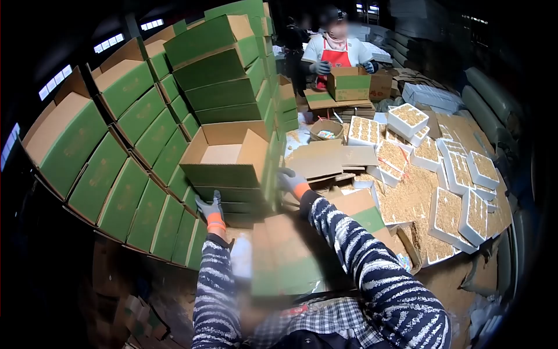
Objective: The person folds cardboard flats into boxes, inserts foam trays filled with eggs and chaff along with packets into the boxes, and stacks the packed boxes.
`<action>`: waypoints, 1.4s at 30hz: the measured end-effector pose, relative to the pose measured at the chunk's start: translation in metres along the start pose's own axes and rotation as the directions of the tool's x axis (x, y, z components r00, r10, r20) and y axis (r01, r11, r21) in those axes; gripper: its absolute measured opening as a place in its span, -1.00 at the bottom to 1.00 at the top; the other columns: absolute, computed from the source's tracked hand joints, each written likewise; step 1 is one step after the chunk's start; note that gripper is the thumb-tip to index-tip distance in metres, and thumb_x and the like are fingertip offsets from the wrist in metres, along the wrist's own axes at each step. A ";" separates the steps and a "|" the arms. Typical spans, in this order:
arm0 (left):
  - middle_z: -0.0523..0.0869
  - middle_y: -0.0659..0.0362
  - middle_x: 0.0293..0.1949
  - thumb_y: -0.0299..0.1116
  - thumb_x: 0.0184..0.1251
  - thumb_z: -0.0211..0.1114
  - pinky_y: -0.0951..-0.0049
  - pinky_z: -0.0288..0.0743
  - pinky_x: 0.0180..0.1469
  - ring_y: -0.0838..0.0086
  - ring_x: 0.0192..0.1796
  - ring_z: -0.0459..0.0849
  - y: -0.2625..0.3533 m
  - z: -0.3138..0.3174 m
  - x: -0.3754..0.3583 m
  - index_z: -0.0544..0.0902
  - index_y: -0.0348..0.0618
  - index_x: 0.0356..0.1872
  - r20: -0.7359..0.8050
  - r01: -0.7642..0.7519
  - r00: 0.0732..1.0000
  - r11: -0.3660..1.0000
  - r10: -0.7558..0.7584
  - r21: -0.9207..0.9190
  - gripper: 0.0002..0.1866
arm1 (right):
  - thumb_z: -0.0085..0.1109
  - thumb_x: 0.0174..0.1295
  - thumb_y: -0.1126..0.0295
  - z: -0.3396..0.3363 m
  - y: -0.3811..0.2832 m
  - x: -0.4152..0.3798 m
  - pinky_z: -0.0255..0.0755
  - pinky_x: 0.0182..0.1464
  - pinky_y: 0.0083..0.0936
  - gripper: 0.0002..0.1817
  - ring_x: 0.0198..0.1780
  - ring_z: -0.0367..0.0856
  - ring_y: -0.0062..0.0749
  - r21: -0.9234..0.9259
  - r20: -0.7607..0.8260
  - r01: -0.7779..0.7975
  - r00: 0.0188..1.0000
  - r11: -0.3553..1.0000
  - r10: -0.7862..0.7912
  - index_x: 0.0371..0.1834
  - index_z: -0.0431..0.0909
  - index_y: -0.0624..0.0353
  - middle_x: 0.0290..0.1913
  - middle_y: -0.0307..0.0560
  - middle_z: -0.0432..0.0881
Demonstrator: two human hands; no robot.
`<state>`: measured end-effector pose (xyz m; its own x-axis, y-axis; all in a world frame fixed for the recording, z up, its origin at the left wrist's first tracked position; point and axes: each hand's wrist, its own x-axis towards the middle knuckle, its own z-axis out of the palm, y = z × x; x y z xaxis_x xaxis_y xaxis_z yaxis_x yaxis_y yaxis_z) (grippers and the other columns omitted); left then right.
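Note:
An open green and brown cardboard box sits on top of a short stack of similar boxes in front of me. My left hand, in a grey glove with an orange cuff, presses against the stack's left lower side. My right hand, gloved the same way, rests against the stack's right edge. Neither hand grips anything that I can see. A blurred green and brown box lies close to me between my striped sleeves.
A tall wall of stacked green boxes fills the left and back. White foam trays with grain-like filling cover the floor at right. Flat cardboard sheets lie beyond. A person in a red apron handles a box at the back.

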<state>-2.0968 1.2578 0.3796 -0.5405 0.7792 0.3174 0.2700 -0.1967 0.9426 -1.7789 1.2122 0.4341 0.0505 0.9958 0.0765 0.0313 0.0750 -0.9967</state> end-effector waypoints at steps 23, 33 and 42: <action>0.73 -0.08 -0.07 -0.16 0.07 0.52 0.19 0.55 0.04 -0.03 -0.03 0.68 0.302 0.012 -0.208 0.60 -0.25 0.10 0.927 -0.860 0.039 0.485 0.373 -0.159 -0.41 | 0.27 0.19 0.09 -0.129 -0.131 -0.243 0.04 0.52 0.03 -0.38 0.48 0.23 0.05 -0.928 0.060 0.272 0.784 0.255 -0.617 0.25 0.46 0.20 0.42 0.11 0.37; 0.69 -0.10 0.09 -0.28 0.33 0.25 0.27 0.49 0.19 0.07 0.14 0.65 0.307 0.037 -0.134 0.51 -0.20 0.25 0.969 -0.750 -0.186 0.661 -0.162 -0.033 -0.52 | 0.17 0.29 0.33 -0.170 -0.151 -0.295 0.44 0.04 -0.21 -0.82 -0.34 0.50 -0.23 -0.546 0.245 0.804 0.422 0.236 -0.873 -0.48 0.50 0.04 -0.52 -0.24 0.46; 0.71 0.20 -0.20 -0.43 0.40 0.21 0.43 0.50 0.00 0.47 -0.15 0.60 0.261 0.074 -0.223 0.63 -0.29 0.10 0.916 -0.178 0.121 0.916 0.382 -0.359 -0.70 | 0.21 0.26 -0.06 -0.121 -0.117 -0.270 0.46 -0.14 -0.22 -0.58 -0.26 0.57 -0.06 -0.793 0.311 0.496 0.828 0.353 -0.466 -0.29 0.63 0.12 -0.31 -0.02 0.63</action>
<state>-1.8472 1.0767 0.5470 0.7681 0.5640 0.3032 0.0579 -0.5327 0.8443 -1.6750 0.9276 0.5336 -0.2831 0.8061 0.5196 0.8278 0.4789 -0.2921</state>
